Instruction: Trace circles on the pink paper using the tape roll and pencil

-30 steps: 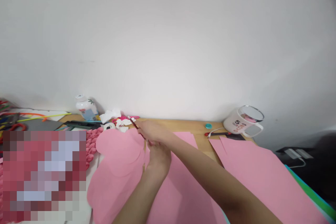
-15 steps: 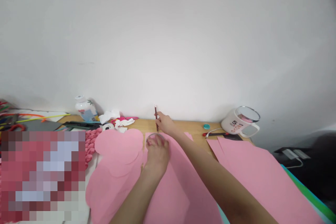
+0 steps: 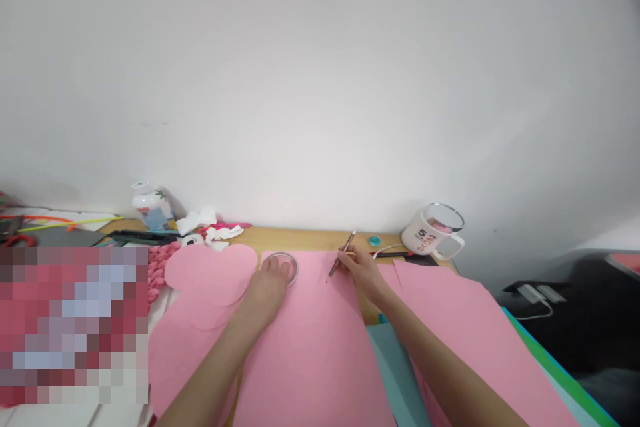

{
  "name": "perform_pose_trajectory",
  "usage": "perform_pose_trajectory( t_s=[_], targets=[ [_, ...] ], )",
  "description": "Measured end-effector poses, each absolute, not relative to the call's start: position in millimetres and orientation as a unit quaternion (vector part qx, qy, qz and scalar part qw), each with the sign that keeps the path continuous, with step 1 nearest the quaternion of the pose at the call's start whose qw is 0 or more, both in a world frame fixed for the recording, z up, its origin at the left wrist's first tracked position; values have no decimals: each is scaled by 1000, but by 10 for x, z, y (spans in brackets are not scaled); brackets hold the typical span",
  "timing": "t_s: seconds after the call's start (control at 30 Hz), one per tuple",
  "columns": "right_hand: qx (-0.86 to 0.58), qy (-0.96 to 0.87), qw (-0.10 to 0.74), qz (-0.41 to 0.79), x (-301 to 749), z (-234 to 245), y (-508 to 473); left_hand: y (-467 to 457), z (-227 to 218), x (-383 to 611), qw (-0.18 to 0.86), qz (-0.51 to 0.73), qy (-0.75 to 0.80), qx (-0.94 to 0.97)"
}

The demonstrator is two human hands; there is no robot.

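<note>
My left hand [image 3: 273, 288] presses its fingertips down inside a clear round lid [image 3: 296, 271] with a silvery rim. This lid lies at the top left corner of a pink paper sheet [image 3: 310, 347]. In my right hand [image 3: 361, 270] is a dark brown pencil [image 3: 347, 240] with a pale end, tilted, its tip just above or on the sheet; contact cannot be made out. Pink cut-out papers with rounded lobes [image 3: 210, 273] lie left of my left hand, partly under its wrist.
More pink paper [image 3: 465, 320] lies on the right, before a white mug [image 3: 420, 239]. A small teal cap [image 3: 374, 240] sits near the wall. At the back left stand a white bottle [image 3: 154, 208] and crumpled tissue [image 3: 197, 221]. Pink braided yarn [image 3: 159, 270] borders a blurred-out area.
My right hand with the pencil has moved right and toward me, away from the lid. The lid and my left hand now sit nearer the sheet's left corner. The view has shifted slightly.
</note>
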State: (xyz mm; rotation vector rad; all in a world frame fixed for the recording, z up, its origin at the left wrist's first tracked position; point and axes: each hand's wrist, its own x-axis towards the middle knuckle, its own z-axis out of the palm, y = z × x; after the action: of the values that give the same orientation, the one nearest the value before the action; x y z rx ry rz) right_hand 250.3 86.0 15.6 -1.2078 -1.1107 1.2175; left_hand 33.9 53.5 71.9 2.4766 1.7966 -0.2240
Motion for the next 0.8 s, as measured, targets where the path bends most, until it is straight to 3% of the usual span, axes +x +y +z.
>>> perform_pose_trajectory(
  t_s=[0.3, 0.53, 0.8],
  targets=[
    [-451, -459, 560, 522, 2572, -1, 757, 483, 528, 165, 126, 43, 583, 801],
    [-423, -418, 586, 551, 2603, -90, 784, 472, 357, 232, 83, 370, 614, 692],
    [-374, -320, 645, 584, 2559, 33, 749, 379, 298, 903, 88, 247, 581, 771]
  ],
)
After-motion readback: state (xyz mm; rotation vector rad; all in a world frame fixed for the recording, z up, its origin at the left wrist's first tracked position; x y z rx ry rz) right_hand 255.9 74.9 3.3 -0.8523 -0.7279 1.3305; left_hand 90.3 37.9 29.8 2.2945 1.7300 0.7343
